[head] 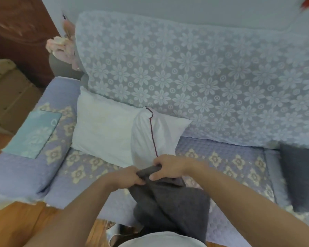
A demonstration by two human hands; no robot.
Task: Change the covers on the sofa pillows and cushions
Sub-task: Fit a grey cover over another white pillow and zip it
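Note:
A dark grey pillow cover (175, 205) hangs bunched in front of me over the sofa seat. My left hand (127, 176) grips its top edge on the left. My right hand (169, 166) pinches the same edge just to the right, thumb underneath. Behind my hands two bare white pillows lean against the sofa back: a wide one (103, 125) on the left and a narrower one (159, 132) with a dark red seam running down it.
The sofa seat (221, 161) has a lilac quilted cover with cream flowers; a floral lace throw (203, 77) drapes the backrest. A folded teal cloth (34, 134) lies on the left armrest. A dark grey cushion (301, 177) sits at the right. Wooden floor (16, 227) lies below.

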